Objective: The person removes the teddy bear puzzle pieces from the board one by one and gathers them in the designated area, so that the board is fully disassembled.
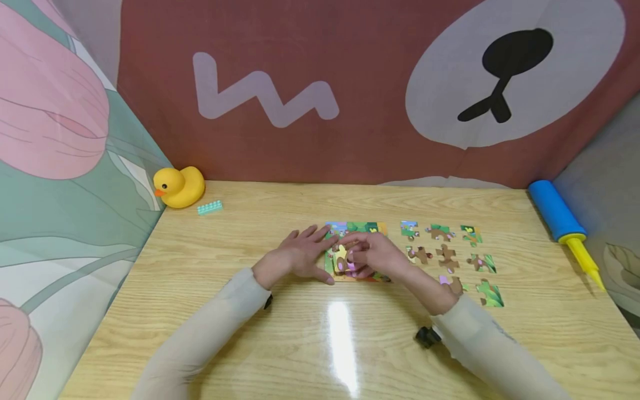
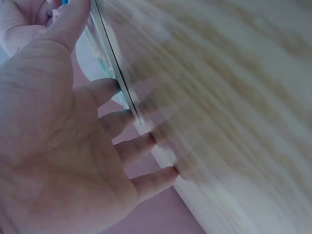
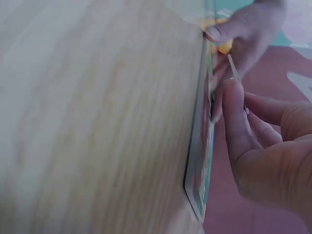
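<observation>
A flat jigsaw board (image 1: pixel 357 227) with a colourful picture lies on the table between the hands. My left hand (image 1: pixel 302 255) rests at the board's left edge, its fingers straight and spread, thumb near the lower left corner. Above the board, my right hand (image 1: pixel 377 255) pinches a jigsaw piece (image 1: pixel 341 258) between thumb and fingers. From the right wrist view, that piece (image 3: pixel 233 68) appears as a thin, tilted edge, raised off the board. The right hand covers much of the board's middle in the head view.
Several loose jigsaw pieces (image 1: pixel 447 258) lie in rough rows right of the board, some near the right forearm. A yellow rubber duck (image 1: pixel 180 187) and a teal toy brick (image 1: pixel 209 208) stand back left. A blue and yellow pump (image 1: pixel 557 211) lies along the right edge.
</observation>
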`<act>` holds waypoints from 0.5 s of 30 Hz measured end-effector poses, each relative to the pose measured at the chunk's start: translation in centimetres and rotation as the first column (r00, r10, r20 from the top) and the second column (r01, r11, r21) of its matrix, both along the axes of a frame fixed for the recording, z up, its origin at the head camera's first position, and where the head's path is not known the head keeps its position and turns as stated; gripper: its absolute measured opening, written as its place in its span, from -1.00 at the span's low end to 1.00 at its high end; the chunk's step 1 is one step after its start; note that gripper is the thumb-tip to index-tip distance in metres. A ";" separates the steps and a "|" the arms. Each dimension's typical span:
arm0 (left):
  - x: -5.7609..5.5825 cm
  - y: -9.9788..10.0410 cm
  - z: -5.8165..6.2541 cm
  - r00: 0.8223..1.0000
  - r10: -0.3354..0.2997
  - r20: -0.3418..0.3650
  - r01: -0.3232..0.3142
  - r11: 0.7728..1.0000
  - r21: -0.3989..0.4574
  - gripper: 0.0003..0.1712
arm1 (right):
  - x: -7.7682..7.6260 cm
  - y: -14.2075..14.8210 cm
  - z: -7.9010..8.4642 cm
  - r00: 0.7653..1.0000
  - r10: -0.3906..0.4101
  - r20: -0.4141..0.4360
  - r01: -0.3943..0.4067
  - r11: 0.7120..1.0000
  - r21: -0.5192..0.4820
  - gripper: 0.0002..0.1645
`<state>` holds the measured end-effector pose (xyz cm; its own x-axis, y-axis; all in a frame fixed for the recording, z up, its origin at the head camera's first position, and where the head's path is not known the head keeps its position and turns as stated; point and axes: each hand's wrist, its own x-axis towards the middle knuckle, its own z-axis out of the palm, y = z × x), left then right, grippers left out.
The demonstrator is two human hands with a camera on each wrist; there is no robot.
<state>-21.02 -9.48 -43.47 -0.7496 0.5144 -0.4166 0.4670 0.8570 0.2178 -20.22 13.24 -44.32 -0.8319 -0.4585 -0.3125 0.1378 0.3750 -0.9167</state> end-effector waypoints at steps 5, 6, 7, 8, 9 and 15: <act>0.1 0.1 0.0 1.000 -0.006 0.001 0.006 1.000 -0.007 0.21 | -0.4 1.8 0.3 0.999 -0.022 0.038 0.024 0.998 -0.057 -0.46; 0.1 0.1 0.0 1.000 -0.007 0.001 0.007 1.000 -0.008 0.21 | -0.5 2.1 0.4 0.998 -0.029 0.047 0.033 0.997 -0.068 -0.46; 0.1 0.1 0.0 1.000 -0.009 0.000 0.009 1.000 -0.007 0.21 | -0.6 2.4 0.4 0.998 -0.037 0.056 0.041 0.996 -0.078 -0.46; 0.1 0.2 0.0 1.000 -0.009 -0.001 0.009 1.000 -0.006 0.21 | -0.7 2.8 0.4 0.997 -0.044 0.069 0.050 0.995 -0.088 -0.45; 0.1 0.2 -0.1 1.000 -0.009 -0.002 0.009 1.000 -0.005 0.22 | -0.7 3.1 0.4 0.996 -0.049 0.078 0.056 0.994 -0.095 -0.44; 0.0 0.2 -0.1 1.000 -0.001 -0.005 0.001 1.000 -0.004 0.23 | -1.0 4.7 0.4 0.993 -0.058 0.102 0.069 0.992 -0.110 -0.41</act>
<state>-21.06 -9.32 -43.54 -0.7511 0.5134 -0.4150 0.4691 0.8574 0.2117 -21.22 17.89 -43.89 -0.8284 -0.4426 -0.3432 0.2492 0.2575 -0.9336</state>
